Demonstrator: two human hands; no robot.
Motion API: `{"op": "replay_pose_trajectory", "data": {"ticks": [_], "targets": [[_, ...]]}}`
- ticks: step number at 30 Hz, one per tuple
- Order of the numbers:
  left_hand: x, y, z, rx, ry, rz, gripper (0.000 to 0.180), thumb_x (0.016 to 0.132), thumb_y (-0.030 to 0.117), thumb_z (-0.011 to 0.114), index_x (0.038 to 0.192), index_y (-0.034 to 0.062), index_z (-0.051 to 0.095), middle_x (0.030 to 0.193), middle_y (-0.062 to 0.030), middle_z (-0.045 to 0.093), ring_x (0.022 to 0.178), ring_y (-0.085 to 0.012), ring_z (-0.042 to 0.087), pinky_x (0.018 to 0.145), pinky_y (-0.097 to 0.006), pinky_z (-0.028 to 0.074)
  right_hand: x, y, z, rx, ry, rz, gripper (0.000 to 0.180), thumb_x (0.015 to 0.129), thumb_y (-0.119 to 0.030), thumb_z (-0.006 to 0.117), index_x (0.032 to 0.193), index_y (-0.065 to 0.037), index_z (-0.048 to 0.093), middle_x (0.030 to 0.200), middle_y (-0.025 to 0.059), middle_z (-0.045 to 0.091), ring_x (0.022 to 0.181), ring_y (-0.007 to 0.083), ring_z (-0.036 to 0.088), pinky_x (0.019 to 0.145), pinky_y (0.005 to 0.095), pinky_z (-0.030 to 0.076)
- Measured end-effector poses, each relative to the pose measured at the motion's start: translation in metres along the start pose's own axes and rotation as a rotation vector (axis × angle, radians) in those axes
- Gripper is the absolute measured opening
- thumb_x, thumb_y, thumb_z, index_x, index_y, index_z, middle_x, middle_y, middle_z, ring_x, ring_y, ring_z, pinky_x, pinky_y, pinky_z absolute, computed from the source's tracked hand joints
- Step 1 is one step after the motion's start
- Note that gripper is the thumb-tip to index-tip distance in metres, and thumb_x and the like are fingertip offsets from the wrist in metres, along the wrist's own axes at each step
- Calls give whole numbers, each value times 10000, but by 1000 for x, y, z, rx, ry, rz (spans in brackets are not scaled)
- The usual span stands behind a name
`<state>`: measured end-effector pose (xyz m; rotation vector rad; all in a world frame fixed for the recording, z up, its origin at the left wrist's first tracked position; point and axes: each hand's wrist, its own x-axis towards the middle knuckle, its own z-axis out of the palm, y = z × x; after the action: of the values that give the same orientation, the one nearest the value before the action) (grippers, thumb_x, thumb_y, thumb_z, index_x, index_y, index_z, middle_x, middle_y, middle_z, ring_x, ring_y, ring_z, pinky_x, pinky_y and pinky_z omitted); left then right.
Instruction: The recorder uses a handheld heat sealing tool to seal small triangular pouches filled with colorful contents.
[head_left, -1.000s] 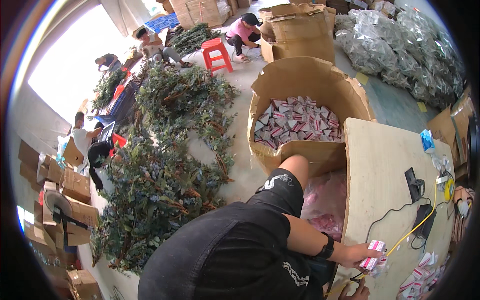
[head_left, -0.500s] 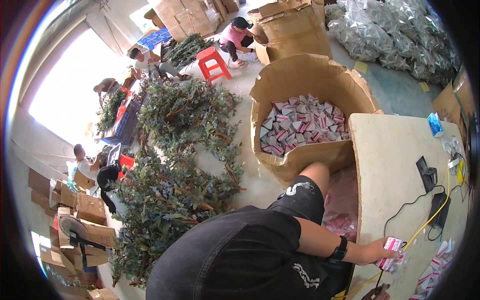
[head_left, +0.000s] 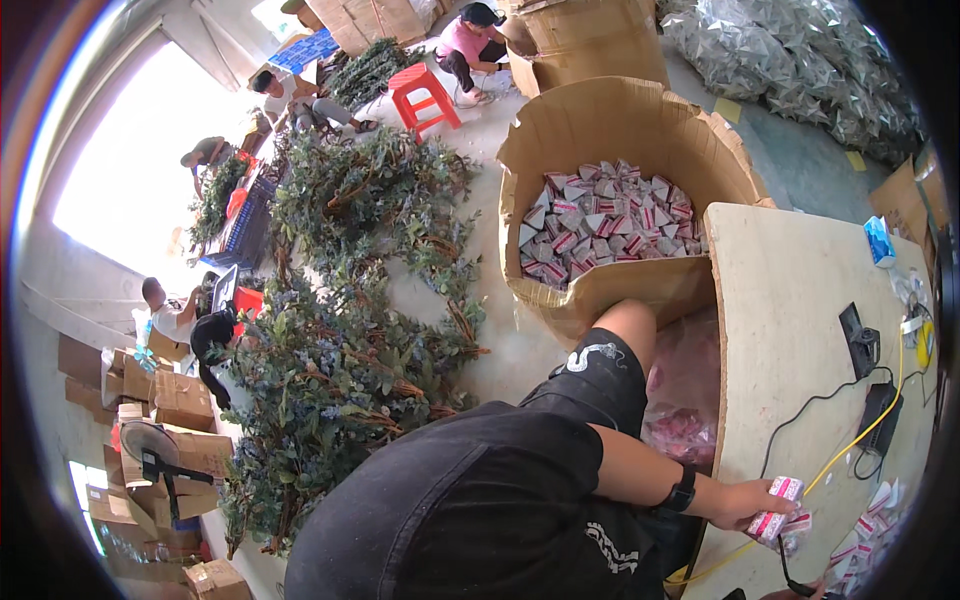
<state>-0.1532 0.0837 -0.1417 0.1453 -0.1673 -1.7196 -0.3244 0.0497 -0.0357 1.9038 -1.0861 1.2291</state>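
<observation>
So, the left hand (head_left: 742,503) is closed, thumb and fingers pinching a white-and-pink packet (head_left: 777,508) with some clear plastic showing at its lower end. Can't tell if that's one piece or a couple stacked. The packet sticks out just past the fingertips, over the near part of the table (head_left: 780,330), and I can't tell whether it touches the top. There's a black watch (head_left: 682,488) on that wrist.

The right hand (head_left: 818,590) is barely in, just a sliver at the bottom edge, so no idea how far open it is. It's right by a black cord (head_left: 785,563) that runs down from under the packet.

Just right of the held packet there's a pile (head_left: 862,545) of similar ones on the table, with a yellow cord (head_left: 848,447) and a black adapter (head_left: 880,420) further up. Loads more sit in the big box (head_left: 625,112) beyond the table's left edge.
</observation>
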Motion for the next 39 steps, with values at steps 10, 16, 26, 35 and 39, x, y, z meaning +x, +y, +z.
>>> {"op": "replay_pose_trajectory", "data": {"ticks": [10, 16, 26, 35, 39], "targets": [[1, 14, -32, -22, -243, -316, 663, 882, 677, 581, 1328, 187, 590, 1279, -74, 642, 1196, -303, 556, 1036, -587, 377, 10, -59, 32, 381, 79, 135, 463, 986, -340, 620, 1236, 38, 521, 1112, 201, 601, 888, 355, 635, 728, 426, 529], [27, -7, -52, -118, -241, -251, 667, 910, 686, 529, 1332, 174, 591, 1269, -87, 641, 1098, -337, 607, 990, -558, 442, 10, -91, 41, 576, 1, 262, 384, 1042, -161, 511, 1330, 76, 422, 1395, 222, 514, 1139, 326, 624, 884, 385, 561], [17, -8, -61, -17, -69, -408, 582, 914, 656, 557, 1226, 173, 643, 1122, -57, 705, 992, -242, 668, 857, -396, 502, 30, -80, 74, 602, 80, 435, 370, 1012, -97, 575, 1288, 101, 429, 1261, 227, 612, 1053, 317, 668, 814, 368, 610], [25, -11, -82, -33, 114, -321, 494, 921, 494, 658, 1251, 132, 592, 1236, -70, 649, 1135, -317, 632, 941, -543, 510, 17, -16, 90, 388, 74, 306, 324, 999, -133, 621, 1213, 78, 501, 1221, 250, 616, 1071, 322, 654, 888, 392, 567], [22, -12, -86, -120, 165, -311, 390, 921, 345, 710, 1206, 113, 578, 1188, -91, 661, 1089, -290, 657, 867, -450, 556, -41, 12, 76, 325, -213, 369, 449, 992, -287, 617, 1271, 44, 499, 1229, 240, 591, 1076, 388, 616, 910, 464, 505]]}}
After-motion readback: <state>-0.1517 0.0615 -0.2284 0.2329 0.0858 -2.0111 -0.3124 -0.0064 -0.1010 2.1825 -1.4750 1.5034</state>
